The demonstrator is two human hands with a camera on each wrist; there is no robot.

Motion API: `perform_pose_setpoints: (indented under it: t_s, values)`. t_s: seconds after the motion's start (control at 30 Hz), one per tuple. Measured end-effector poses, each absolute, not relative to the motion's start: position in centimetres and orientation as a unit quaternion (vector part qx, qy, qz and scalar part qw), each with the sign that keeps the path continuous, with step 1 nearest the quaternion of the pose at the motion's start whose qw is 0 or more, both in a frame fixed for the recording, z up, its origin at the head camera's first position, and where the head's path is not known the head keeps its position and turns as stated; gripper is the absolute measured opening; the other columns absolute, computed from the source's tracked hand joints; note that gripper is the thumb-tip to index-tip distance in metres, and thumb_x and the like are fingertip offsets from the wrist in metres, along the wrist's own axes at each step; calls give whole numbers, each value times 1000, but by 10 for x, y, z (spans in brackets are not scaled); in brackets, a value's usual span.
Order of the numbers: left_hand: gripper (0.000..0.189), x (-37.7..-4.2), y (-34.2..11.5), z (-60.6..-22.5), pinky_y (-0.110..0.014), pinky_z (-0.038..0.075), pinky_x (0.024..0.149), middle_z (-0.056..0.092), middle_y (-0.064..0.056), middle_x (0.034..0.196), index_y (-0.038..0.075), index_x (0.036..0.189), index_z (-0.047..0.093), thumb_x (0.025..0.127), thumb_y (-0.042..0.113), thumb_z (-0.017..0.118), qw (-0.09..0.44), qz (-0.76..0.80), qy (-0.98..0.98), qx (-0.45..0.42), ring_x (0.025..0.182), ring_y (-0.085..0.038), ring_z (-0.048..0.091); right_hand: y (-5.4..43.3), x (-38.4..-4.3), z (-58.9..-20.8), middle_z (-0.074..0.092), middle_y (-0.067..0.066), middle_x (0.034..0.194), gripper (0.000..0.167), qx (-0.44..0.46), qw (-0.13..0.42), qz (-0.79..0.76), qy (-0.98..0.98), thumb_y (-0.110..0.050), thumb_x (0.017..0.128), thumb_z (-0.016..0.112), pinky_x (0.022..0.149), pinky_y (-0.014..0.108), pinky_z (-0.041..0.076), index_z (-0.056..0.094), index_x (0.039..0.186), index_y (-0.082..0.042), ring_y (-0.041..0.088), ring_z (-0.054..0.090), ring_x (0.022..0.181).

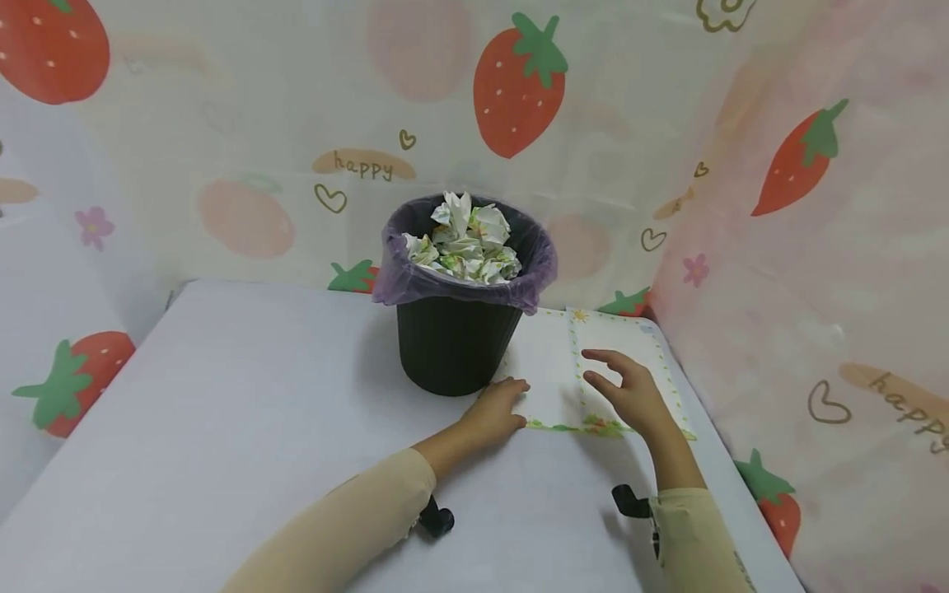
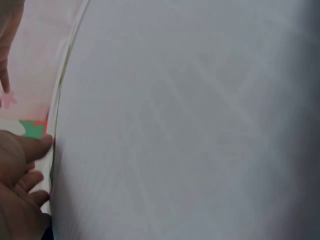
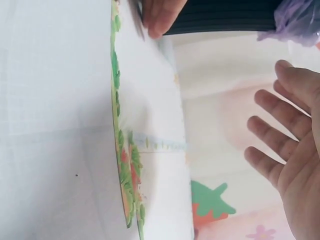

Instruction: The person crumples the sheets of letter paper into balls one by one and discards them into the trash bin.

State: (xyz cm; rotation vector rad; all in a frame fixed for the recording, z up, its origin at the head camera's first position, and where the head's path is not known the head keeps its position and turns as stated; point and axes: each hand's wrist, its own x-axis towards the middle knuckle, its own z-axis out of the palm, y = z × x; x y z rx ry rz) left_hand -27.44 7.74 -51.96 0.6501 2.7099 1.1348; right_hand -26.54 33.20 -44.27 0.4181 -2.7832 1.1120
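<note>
Two white paper sheets with printed green leaf borders lie side by side and slightly overlapping, a left sheet [image 1: 547, 354] and a right sheet [image 1: 619, 338]. My left hand [image 1: 491, 418] rests with spread fingers at the left sheet's near left corner, close beside the bin's base. Above the right sheet hovers my right hand [image 1: 636, 397], its fingers apart and nothing between them; the right wrist view shows its fingers [image 3: 282, 112] extended. The black bin [image 1: 452, 346] stands upright, partly covering the left sheet. Crumpled printed paper [image 1: 474, 243] fills its top.
A purple bag [image 1: 396, 276] lines the bin and folds over its rim. The white table [image 1: 245, 412] reaches a strawberry-print curtain [image 1: 259, 107] at the back and right. A dark wrist mount [image 1: 436, 520] sits on the left sleeve, another mount [image 1: 630, 501] on the right.
</note>
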Motion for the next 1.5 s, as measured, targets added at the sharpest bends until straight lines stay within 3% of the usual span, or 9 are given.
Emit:
perform_pose_setpoints:
  t_s: [0.3, 0.6, 0.83, 1.1, 1.3, 1.5]
  values:
    - [71, -276, 70, -520, -38, 32, 123, 47, -14, 157, 2, 147, 50, 85, 12, 84, 58, 382, 898, 211, 148, -28, 40, 334, -266, -453, 58, 10, 147, 41, 141, 47, 363, -920, -29, 100, 69, 114, 64, 36, 63, 139, -19, 43, 45, 141]
    - [61, -267, 53, -516, -40, 36, 121, 55, -13, 150, 2, 144, 55, 87, 7, 79, 74, 351, 897, 259, 144, -27, 47, 338, -265, -456, 57, 10, 148, 47, 144, 27, 354, -923, -32, 100, 68, 116, 62, 34, 60, 142, -14, 37, 43, 145]
    - [67, -260, 39, -513, -40, 37, 120, 56, -12, 149, 4, 142, 57, 81, 6, 85, 80, 332, 899, 275, 142, -27, 49, 335, -263, -459, 56, 5, 150, 49, 147, -5, 349, -926, -42, 100, 66, 117, 61, 33, 59, 143, -20, 35, 41, 147]
    - [70, -243, 22, -511, -42, 38, 119, 56, -13, 149, 3, 144, 55, 81, 7, 85, 87, 321, 895, 298, 141, -29, 49, 333, -255, -467, 55, 6, 150, 45, 146, -22, 352, -924, -28, 100, 68, 117, 63, 33, 59, 143, -18, 36, 39, 147]
    - [71, -224, 12, -508, -45, 36, 120, 53, -15, 151, 0, 146, 53, 81, 6, 84, 96, 302, 893, 319, 142, -32, 47, 335, -247, -474, 56, 6, 149, 47, 137, -22, 356, -924, -25, 98, 72, 118, 62, 32, 60, 142, -15, 36, 41, 146]
    - [83, -212, 5, -510, -46, 33, 121, 40, -16, 161, -3, 150, 44, 80, 8, 87, 104, 279, 895, 331, 147, -36, 39, 338, -239, -483, 52, 8, 153, 49, 129, -43, 360, -923, -28, 97, 72, 117, 66, 31, 59, 144, -18, 39, 37, 148]
